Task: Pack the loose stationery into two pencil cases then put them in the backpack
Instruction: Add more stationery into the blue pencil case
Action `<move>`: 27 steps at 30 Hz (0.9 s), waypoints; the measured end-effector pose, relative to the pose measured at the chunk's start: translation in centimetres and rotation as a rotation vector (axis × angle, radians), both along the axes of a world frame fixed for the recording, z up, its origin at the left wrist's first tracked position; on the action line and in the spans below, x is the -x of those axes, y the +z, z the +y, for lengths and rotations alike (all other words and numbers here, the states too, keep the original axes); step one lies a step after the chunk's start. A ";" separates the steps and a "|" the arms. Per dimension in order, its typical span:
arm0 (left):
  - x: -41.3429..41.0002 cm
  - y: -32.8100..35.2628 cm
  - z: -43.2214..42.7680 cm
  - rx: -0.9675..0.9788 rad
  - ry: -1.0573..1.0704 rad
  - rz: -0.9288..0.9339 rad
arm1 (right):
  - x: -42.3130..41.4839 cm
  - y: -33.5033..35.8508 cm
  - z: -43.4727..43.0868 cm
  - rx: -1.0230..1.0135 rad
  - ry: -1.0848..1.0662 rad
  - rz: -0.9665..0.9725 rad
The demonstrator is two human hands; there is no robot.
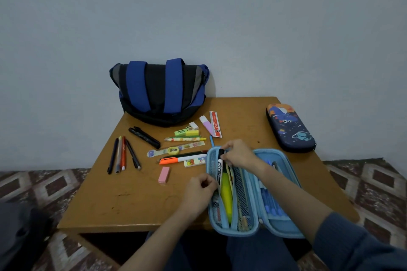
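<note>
Hands at open blue pencil case point(284, 224) on desk point(132, 200) | left hand point(199, 192) pinches its mesh pocket edge | right hand point(239, 154) pinches black-capped pen point(220, 161) in pocket

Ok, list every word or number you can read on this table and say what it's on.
"8" (likely): red ruler, near end; the script beside it is blurred.
Green eraser: dark print, too blurred to read.
Small card: print too small to read.
Dark case: pictures only, no words legible.
</note>
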State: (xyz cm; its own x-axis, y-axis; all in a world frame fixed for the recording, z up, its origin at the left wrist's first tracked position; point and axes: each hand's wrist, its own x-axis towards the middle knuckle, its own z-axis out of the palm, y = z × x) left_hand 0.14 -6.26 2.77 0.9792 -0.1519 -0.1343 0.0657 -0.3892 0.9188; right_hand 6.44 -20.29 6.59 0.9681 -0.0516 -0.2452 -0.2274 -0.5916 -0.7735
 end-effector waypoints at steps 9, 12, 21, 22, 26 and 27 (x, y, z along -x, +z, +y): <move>0.3 -0.2 -0.3 0.013 0.012 -0.006 | 0.6 0.1 -0.4 0.112 0.091 -0.044; 0.5 -0.2 -0.3 -0.001 0.012 -0.030 | 0.8 0.2 -0.5 0.133 0.103 -0.039; 0.9 0.0 -0.1 0.022 -0.010 -0.079 | 1.5 -0.9 0.2 0.235 0.156 -0.002; 0.8 -0.1 -0.1 0.020 -0.019 -0.076 | 1.5 -1.3 0.3 0.224 0.127 -0.031; 0.7 -0.1 0.2 -0.010 -0.050 -0.046 | 1.7 -1.6 0.0 0.154 0.092 -0.077; 0.7 -0.1 0.2 -0.017 -0.058 -0.033 | 1.8 -1.4 -0.2 0.151 0.112 -0.059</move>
State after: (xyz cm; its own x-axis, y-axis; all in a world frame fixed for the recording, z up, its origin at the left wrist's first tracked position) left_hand -0.57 -6.04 2.66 0.9727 -0.2066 -0.1056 0.0127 -0.4070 0.9134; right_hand 4.67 -20.45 5.19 0.9823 0.0256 -0.1854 -0.1102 -0.7214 -0.6837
